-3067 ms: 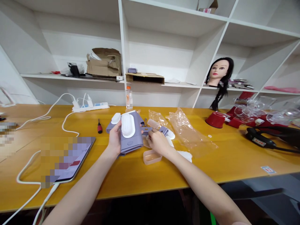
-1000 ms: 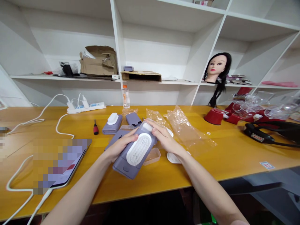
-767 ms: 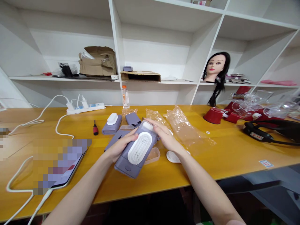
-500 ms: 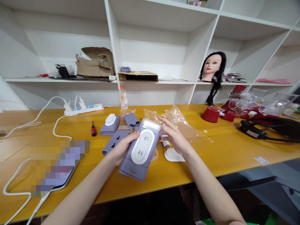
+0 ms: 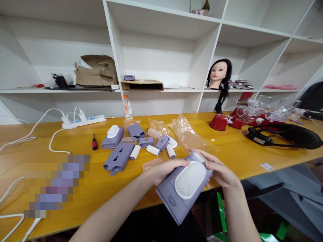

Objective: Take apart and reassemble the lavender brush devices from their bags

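A purple-grey plastic case (image 5: 165, 193) with a raised white oval plate (image 5: 188, 179) on its face is tilted between my hands, over the table's front edge. An oval button shows near its lower end. My left hand (image 5: 166, 171) is closed on the case's left side, thumb by the oval. My right hand (image 5: 220, 169) grips the upper right end; some of its fingers are hidden behind the case. Beyond them lie more purple-grey parts: a slotted housing (image 5: 119, 156), a case with a white oval piece (image 5: 112, 137), and several small white cylinders (image 5: 153, 150).
A red-handled screwdriver (image 5: 94, 143) lies left of the parts, near a white power strip (image 5: 87, 121) with cables. Clear plastic bags (image 5: 185, 131) and a bottle (image 5: 127, 108) are at the back. Red-based devices (image 5: 219, 122) and a black headband (image 5: 285, 134) are on the right.
Both hands have brought the case right and nearer me, turning it. My right fingers have closed around its end. The slots in the white oval no longer show. The view has shifted slightly.
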A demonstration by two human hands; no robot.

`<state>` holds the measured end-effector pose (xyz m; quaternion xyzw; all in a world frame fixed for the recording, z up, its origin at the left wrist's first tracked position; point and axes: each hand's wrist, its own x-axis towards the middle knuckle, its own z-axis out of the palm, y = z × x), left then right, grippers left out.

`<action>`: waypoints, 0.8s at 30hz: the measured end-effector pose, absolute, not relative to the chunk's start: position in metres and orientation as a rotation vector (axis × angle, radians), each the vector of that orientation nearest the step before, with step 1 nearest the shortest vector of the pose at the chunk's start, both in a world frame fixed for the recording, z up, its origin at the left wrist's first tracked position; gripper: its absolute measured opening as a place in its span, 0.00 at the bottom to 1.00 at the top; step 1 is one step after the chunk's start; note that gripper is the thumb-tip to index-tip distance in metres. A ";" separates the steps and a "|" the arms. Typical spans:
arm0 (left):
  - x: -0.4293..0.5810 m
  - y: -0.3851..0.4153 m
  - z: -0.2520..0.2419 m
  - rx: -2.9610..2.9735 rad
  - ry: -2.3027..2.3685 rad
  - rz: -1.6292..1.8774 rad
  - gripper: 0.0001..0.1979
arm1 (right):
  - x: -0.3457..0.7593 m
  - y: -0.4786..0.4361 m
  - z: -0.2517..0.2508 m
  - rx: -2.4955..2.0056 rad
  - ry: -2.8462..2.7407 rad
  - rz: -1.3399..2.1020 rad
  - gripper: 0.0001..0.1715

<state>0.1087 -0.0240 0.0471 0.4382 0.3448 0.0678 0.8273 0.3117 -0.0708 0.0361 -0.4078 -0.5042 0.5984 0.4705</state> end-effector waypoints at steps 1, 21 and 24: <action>0.116 -0.022 0.048 0.992 0.711 0.116 0.20 | 0.318 -0.077 0.035 -1.033 -1.204 1.422 0.37; 0.204 0.014 0.042 2.673 1.008 0.321 0.25 | 0.428 -0.102 0.026 -1.180 -0.634 0.802 0.14; 0.203 0.015 0.045 2.682 0.958 0.379 0.26 | 0.426 -0.096 0.024 -1.167 -0.602 0.781 0.16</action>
